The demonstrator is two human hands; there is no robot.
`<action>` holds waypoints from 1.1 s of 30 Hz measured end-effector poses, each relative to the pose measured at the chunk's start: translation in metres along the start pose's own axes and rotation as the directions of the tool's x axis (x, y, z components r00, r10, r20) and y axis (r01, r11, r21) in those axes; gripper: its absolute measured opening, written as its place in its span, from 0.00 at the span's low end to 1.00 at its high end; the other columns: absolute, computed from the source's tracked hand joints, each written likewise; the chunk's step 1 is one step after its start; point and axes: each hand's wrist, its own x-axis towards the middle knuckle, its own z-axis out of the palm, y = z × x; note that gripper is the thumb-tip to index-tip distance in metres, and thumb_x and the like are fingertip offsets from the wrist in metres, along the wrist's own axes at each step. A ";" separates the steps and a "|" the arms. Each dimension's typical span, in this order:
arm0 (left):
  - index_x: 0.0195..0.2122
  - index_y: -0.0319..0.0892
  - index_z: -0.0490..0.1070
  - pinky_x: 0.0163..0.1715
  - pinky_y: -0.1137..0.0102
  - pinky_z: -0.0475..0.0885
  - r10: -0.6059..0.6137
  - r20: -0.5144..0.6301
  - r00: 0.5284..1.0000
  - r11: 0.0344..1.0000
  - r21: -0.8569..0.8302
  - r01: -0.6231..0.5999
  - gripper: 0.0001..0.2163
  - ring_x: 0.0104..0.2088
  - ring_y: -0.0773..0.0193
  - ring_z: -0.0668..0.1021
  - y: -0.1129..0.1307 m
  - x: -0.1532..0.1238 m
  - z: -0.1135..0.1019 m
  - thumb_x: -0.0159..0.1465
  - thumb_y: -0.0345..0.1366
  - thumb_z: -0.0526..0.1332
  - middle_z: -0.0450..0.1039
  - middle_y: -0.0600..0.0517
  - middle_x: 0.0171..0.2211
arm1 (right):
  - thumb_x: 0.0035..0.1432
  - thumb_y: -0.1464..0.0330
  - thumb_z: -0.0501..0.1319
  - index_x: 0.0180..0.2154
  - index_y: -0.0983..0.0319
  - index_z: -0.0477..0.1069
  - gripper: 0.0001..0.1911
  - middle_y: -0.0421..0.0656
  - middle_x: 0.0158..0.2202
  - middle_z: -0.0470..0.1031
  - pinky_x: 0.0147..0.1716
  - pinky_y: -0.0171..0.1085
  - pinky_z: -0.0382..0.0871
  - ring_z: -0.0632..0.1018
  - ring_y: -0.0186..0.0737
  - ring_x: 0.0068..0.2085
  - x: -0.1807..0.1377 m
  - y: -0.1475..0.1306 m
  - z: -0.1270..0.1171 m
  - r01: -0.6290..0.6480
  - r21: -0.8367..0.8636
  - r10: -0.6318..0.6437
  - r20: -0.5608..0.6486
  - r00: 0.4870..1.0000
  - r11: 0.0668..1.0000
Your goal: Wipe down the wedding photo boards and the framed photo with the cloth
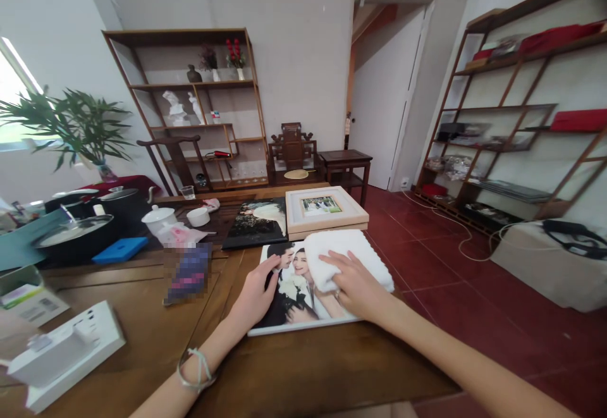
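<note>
A large wedding photo print (289,304) lies flat on the wooden table (294,374) in front of me. My left hand (256,295) rests on its left edge with the fingers bent against it, steadying it. My right hand (353,282) lies flat, fingers stretched, pressing a folded white towel (348,255) onto the upper right part of the print. A bracelet sits on my left wrist.
Behind the print lie a dark photo print (256,222) and a framed photo (325,210). To the left are a white teapot (159,219), black pans (76,234), a blue pad (118,249) and a white box (61,351). Shelves line the walls; red floor to the right.
</note>
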 end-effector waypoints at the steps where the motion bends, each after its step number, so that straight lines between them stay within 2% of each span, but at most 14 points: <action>1: 0.46 0.38 0.69 0.52 0.58 0.65 0.001 -0.003 1.000 1.000 0.001 -0.001 0.15 0.51 0.56 0.72 0.000 0.000 0.000 0.61 0.34 0.50 0.71 0.42 0.49 | 0.44 0.81 0.52 0.32 0.65 0.74 0.16 0.47 0.60 0.58 0.57 0.56 0.46 0.56 0.51 0.60 0.007 0.003 0.001 -0.012 0.001 0.012 -0.006 1.000 1.000; 6: 0.47 0.39 0.69 0.51 0.58 0.66 0.012 -0.015 1.000 1.000 0.021 -0.012 0.15 0.51 0.56 0.72 -0.002 -0.001 0.002 0.62 0.34 0.50 0.72 0.43 0.48 | 0.44 0.81 0.52 0.32 0.66 0.75 0.16 0.48 0.60 0.57 0.57 0.57 0.42 0.54 0.53 0.61 0.015 0.002 0.002 -0.030 -0.014 0.030 -0.017 0.999 0.999; 10: 0.46 0.41 0.70 0.51 0.59 0.66 0.006 -0.023 1.000 1.000 0.010 -0.006 0.14 0.51 0.57 0.73 -0.003 0.000 0.003 0.62 0.34 0.50 0.73 0.44 0.48 | 0.46 0.79 0.53 0.33 0.65 0.75 0.15 0.47 0.61 0.56 0.58 0.57 0.42 0.53 0.52 0.61 -0.008 -0.022 0.000 0.002 -0.010 -0.002 0.047 0.999 1.000; 15: 0.47 0.40 0.69 0.52 0.58 0.66 0.006 -0.001 1.000 1.000 -0.026 -0.006 0.15 0.51 0.56 0.72 -0.002 0.000 0.000 0.62 0.34 0.50 0.71 0.44 0.50 | 0.49 0.76 0.53 0.36 0.64 0.75 0.14 0.43 0.63 0.51 0.58 0.58 0.40 0.50 0.53 0.62 -0.031 -0.054 0.002 0.132 0.019 -0.134 0.111 0.985 0.991; 18: 0.48 0.38 0.69 0.52 0.58 0.65 0.007 0.012 1.000 1.000 -0.025 -0.007 0.15 0.52 0.56 0.72 -0.001 0.000 0.000 0.62 0.34 0.50 0.70 0.42 0.50 | 0.49 0.76 0.52 0.36 0.64 0.75 0.15 0.44 0.62 0.52 0.58 0.58 0.41 0.51 0.53 0.62 -0.021 -0.051 0.004 0.129 0.024 -0.131 0.092 0.987 0.991; 22: 0.48 0.40 0.69 0.52 0.58 0.65 0.014 0.006 1.000 0.999 -0.030 -0.014 0.15 0.52 0.56 0.71 -0.001 0.000 0.000 0.62 0.34 0.50 0.71 0.44 0.50 | 0.46 0.78 0.52 0.33 0.65 0.75 0.15 0.47 0.60 0.57 0.57 0.58 0.43 0.54 0.52 0.61 0.011 -0.025 0.006 0.071 0.019 -0.072 0.031 0.997 0.997; 26: 0.48 0.40 0.68 0.52 0.58 0.65 0.021 0.013 1.000 1.000 -0.019 -0.021 0.15 0.52 0.56 0.71 -0.002 0.000 0.000 0.62 0.34 0.50 0.71 0.43 0.50 | 0.45 0.79 0.52 0.35 0.65 0.74 0.16 0.48 0.59 0.59 0.57 0.57 0.44 0.55 0.52 0.60 0.032 -0.008 0.007 0.029 0.012 -0.029 -0.015 0.999 1.000; 29: 0.47 0.39 0.69 0.52 0.58 0.66 0.016 0.009 1.000 1.000 -0.014 -0.016 0.15 0.52 0.56 0.72 -0.003 0.000 0.001 0.62 0.34 0.50 0.71 0.42 0.50 | 0.46 0.79 0.53 0.33 0.65 0.75 0.15 0.47 0.60 0.58 0.57 0.57 0.42 0.54 0.52 0.61 0.027 -0.012 0.006 0.034 -0.001 -0.034 0.003 0.999 0.999; 33: 0.48 0.38 0.68 0.52 0.58 0.66 0.018 0.006 1.000 1.000 -0.004 -0.018 0.16 0.52 0.56 0.71 -0.002 0.000 0.001 0.62 0.34 0.49 0.71 0.42 0.50 | 0.49 0.78 0.52 0.32 0.64 0.75 0.14 0.46 0.61 0.56 0.58 0.58 0.41 0.52 0.52 0.62 -0.004 -0.037 0.006 0.067 0.006 -0.067 0.055 0.996 0.998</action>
